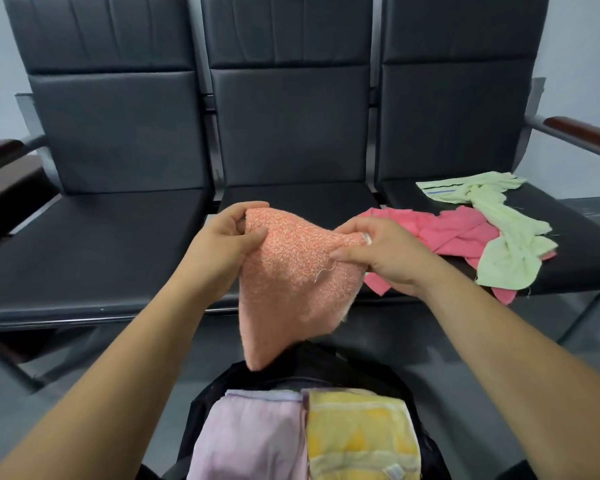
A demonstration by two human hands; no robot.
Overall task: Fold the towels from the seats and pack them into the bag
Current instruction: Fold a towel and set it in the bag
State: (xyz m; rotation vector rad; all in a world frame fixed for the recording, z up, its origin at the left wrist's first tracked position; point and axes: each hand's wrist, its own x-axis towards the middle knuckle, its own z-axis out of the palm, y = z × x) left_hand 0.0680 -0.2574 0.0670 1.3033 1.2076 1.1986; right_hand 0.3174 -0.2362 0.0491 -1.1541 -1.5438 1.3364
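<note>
An orange towel [288, 282] hangs in the air in front of the middle seat, above the open black bag [326, 367]. My left hand [219, 244] pinches its upper left corner and my right hand [385, 254] pinches its upper right corner. Inside the bag lie a folded lilac towel [253, 434] on the left and a folded yellow towel [361, 434] on the right. On the right seat a crumpled pink towel [444, 233] lies under a pale green towel [499, 233].
Three joined black padded seats [94, 244] stand in a row against a pale wall, with wooden armrests [582, 131] at both ends. The left seat carries nothing. Grey floor [94, 362] shows around the bag.
</note>
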